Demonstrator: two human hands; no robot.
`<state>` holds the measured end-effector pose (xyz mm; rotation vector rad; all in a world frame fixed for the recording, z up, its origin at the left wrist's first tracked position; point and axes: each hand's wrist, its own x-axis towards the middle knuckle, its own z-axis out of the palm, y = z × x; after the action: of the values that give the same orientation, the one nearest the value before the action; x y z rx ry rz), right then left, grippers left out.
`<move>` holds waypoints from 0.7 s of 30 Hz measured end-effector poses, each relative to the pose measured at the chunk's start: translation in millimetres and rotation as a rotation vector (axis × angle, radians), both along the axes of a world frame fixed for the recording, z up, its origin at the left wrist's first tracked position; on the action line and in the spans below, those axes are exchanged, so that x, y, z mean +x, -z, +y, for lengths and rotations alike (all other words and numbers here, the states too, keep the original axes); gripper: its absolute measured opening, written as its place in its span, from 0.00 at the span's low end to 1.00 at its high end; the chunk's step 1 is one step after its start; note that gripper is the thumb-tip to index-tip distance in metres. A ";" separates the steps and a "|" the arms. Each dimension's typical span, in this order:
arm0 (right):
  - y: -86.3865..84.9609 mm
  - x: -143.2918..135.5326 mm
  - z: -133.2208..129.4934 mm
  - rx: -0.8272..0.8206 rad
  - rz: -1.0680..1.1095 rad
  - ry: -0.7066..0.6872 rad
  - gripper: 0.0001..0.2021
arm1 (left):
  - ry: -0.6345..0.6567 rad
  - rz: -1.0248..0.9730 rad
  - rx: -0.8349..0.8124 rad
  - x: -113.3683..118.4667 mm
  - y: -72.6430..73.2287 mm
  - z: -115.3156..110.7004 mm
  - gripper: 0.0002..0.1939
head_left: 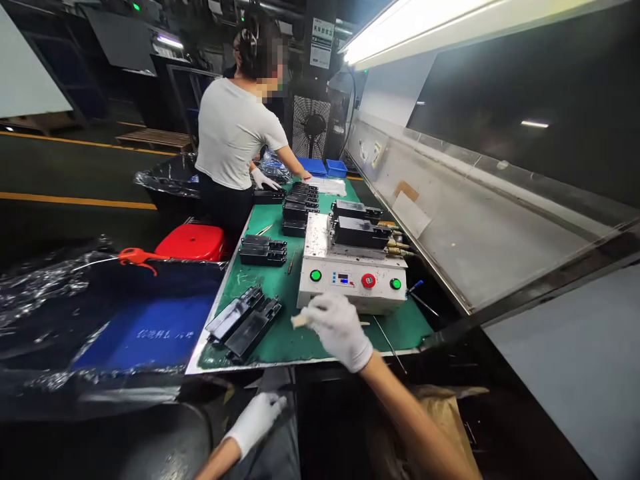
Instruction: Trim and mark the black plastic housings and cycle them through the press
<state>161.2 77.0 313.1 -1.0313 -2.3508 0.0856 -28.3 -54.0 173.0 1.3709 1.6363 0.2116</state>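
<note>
My right hand [340,328], in a white glove, is closed on a small pale piece [301,321] above the green mat [293,343], just in front of the white machine [353,267]. My left hand [259,419], also gloved, is low, below the table's front edge; its fingers are curled and I cannot make out whether they hold anything. Two long black parts [253,328] lie side by side at the mat's front left. More black parts [263,251] rest behind them. Two black parts [361,233] sit on top of the machine.
A person [235,133] in a white shirt reaches over the table's far end. Left of the table are a red stool [193,241], an orange air gun [137,258] and a blue bin [145,333]. A blue-handled screwdriver [416,287] lies right of the machine.
</note>
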 end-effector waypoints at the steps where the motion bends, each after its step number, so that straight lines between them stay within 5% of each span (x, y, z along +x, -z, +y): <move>1: 34.1 0.2 -20.2 -0.031 -0.041 0.028 0.11 | -0.006 0.022 0.033 -8.6 -8.8 -5.1 0.24; 3: 87.2 0.0 -46.7 -0.091 -0.087 0.035 0.14 | -0.036 0.074 0.147 -29.1 -33.0 -5.7 0.25; 6: 121.1 7.6 -63.2 -0.172 -0.121 0.104 0.17 | -0.183 0.256 0.430 -59.4 -71.7 16.9 0.18; 8: 123.2 18.4 -66.5 -0.220 -0.132 0.221 0.19 | -0.191 0.467 0.607 -70.7 -87.4 41.3 0.18; 11: 120.2 29.8 -63.7 -0.308 -0.163 0.428 0.17 | -0.042 0.643 0.682 -68.1 -88.4 76.0 0.20; 17: 117.5 6.6 -44.3 -0.496 -0.224 0.655 0.10 | 0.017 0.637 0.636 -36.8 -65.2 106.6 0.28; 21: 104.7 -0.5 -40.0 -0.554 -0.145 0.726 0.14 | -0.107 0.482 0.594 -38.4 -77.7 103.6 0.25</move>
<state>160.7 37.1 208.4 -2.1580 -1.9574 0.4062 -66.6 49.6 250.6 1.8837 2.1573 0.4899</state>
